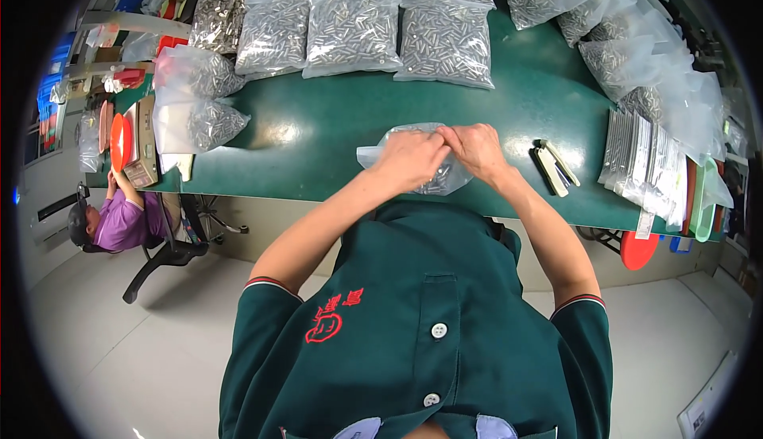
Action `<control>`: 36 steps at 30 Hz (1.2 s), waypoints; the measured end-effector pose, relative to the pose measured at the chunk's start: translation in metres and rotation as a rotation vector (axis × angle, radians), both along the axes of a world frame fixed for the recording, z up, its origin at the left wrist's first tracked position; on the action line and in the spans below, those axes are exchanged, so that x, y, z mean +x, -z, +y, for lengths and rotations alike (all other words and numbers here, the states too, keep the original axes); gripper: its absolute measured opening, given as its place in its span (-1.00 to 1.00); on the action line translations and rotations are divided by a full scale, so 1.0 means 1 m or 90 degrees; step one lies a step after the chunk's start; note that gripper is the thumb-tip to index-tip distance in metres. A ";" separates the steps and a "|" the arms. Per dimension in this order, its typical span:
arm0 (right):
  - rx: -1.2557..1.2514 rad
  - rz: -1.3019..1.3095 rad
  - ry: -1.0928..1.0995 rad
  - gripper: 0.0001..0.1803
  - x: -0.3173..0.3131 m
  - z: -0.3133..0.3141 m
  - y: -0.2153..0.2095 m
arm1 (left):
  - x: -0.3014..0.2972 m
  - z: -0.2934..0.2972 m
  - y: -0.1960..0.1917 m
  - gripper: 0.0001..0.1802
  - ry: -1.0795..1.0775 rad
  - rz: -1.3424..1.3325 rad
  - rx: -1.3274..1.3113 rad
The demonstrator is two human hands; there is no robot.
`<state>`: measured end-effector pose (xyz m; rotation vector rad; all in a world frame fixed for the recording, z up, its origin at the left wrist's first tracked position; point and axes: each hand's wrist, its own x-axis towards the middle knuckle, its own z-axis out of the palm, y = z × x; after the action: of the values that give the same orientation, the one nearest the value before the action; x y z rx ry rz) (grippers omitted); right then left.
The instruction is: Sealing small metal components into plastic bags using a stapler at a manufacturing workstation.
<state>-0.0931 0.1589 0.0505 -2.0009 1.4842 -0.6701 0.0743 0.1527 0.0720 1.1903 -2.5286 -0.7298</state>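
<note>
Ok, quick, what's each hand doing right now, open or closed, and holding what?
Left hand: closed, gripping the clear plastic bag.
Right hand: closed, pinching the same bag right beside the left.

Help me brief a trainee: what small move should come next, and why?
Perhaps slide the right hand along the far edge of the clear bag, pressing it: its fingertips meet those of the left hand near there, and whether the bag is sealed isn't visible.
</note>
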 end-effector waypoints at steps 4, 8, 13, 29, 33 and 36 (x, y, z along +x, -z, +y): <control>0.055 0.010 0.048 -0.46 -0.003 -0.002 -0.005 | -0.010 -0.002 -0.006 -0.73 -0.046 0.022 0.126; 0.091 -0.022 0.058 -0.45 -0.002 -0.003 -0.017 | -0.003 -0.012 -0.003 -0.73 -0.038 0.043 0.294; 0.077 -0.004 0.040 -0.47 -0.005 -0.003 -0.017 | -0.003 -0.016 -0.002 -0.77 -0.066 0.059 0.413; 0.034 0.431 0.374 -0.12 -0.152 0.096 0.060 | -0.001 -0.016 -0.004 -0.78 -0.078 0.073 0.434; 0.039 0.204 0.467 -0.45 -0.154 0.081 0.055 | -0.001 -0.016 -0.005 -0.77 -0.082 0.079 0.419; 0.156 -0.552 0.527 -0.60 -0.126 0.049 -0.001 | -0.001 -0.013 -0.001 -0.78 -0.081 0.088 0.414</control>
<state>-0.2193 0.2084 0.0512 -0.6503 1.6347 -1.3703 0.0738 0.1400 0.0727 1.3993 -2.1290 -1.6118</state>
